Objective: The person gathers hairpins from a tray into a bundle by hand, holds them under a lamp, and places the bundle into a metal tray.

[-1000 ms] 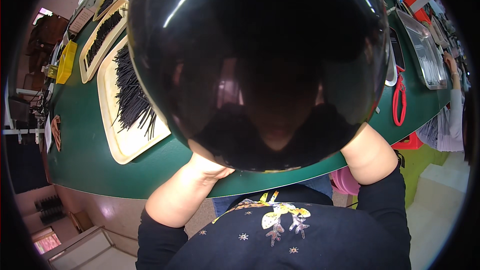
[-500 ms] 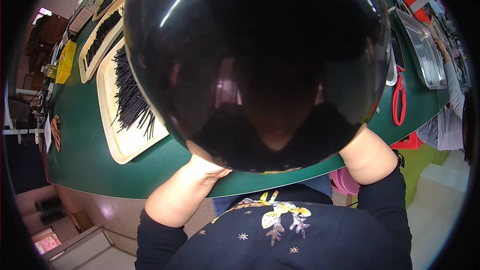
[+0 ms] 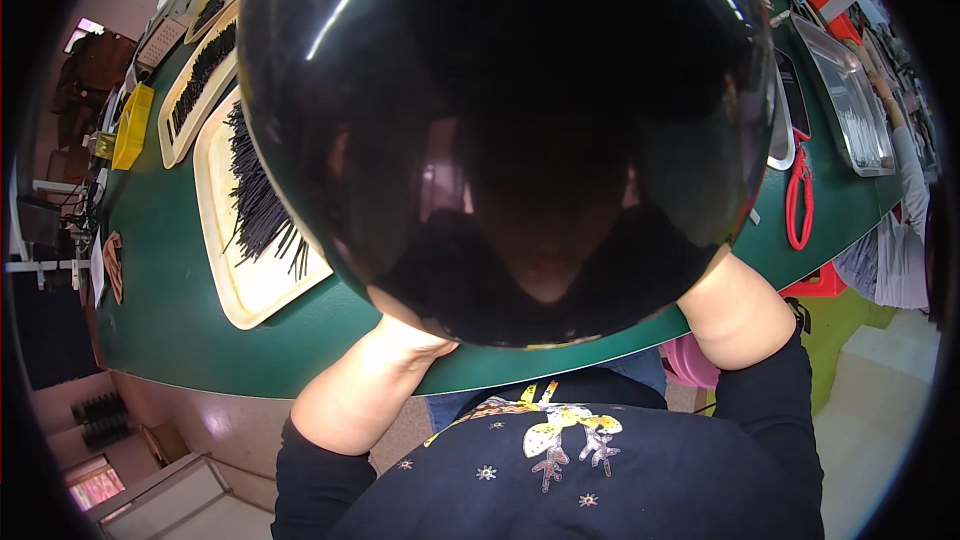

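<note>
Black dome (image 3: 510,130), large, glossy and rounded, fills the middle of the view, raised between both forearms and close under the camera. Its surface mirrors the person's dark outline and ceiling lights. It hides both hands entirely.

Left hand: only the bare forearm (image 3: 365,390) shows, rising to the dome's lower left rim; the hand is behind the dome, so whether it grips, cups or lies flat cannot be told. Right hand: likewise, only the forearm (image 3: 735,310) shows at the lower right rim; its grip cannot be told. Both sleeves are dark and pushed back.

Surroundings: a green table (image 3: 170,320) lies beyond the forearms. Past the left forearm sits a cream tray (image 3: 250,285) bearing black thin sticks (image 3: 260,200), with further trays of the same kind beyond it. Past the right forearm lies a red looped tool (image 3: 798,200) and a metal tray (image 3: 850,100). Another person's sleeve (image 3: 905,165) shows at the far right edge.

Risk, as judged: the dome looks smooth and wide, and support appears to come from two points at its lower rim only. A slackened hold on either side could let it tip or slide off, down onto the table edge or the lap. With the view blocked, the near tray of sticks could also be knocked.

Change from the earlier frames: slight. The dome sits a touch more to the right, and the forearms hold nearly the same stance.
</note>
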The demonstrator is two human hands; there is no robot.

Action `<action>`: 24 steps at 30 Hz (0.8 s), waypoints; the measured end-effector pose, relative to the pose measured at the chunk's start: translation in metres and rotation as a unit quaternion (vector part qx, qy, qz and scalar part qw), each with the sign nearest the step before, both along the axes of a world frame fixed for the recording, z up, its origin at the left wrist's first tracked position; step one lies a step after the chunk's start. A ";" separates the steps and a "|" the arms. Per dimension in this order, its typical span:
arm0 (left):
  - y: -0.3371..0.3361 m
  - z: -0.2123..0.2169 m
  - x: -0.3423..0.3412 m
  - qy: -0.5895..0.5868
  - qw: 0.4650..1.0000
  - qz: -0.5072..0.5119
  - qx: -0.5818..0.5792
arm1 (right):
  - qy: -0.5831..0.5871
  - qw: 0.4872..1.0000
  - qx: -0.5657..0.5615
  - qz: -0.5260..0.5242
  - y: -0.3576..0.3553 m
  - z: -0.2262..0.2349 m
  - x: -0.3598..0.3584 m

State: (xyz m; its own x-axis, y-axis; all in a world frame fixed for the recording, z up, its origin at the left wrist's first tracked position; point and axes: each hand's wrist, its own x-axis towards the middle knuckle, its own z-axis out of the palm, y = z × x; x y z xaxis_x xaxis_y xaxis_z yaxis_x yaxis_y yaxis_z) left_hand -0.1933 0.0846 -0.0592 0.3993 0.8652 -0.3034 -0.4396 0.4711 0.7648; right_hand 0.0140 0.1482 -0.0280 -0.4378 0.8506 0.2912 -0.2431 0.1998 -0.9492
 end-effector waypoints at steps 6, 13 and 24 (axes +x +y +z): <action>0.004 0.006 0.004 -0.003 1.000 -0.015 0.006 | 0.012 0.999 0.014 -0.041 0.001 -0.003 0.004; 0.002 0.007 0.009 0.123 0.992 -0.003 0.030 | -0.002 0.992 0.105 -0.065 0.010 -0.019 0.000; 0.001 0.005 0.009 0.088 0.995 0.010 0.040 | -0.030 0.989 -0.144 0.002 0.006 0.017 0.005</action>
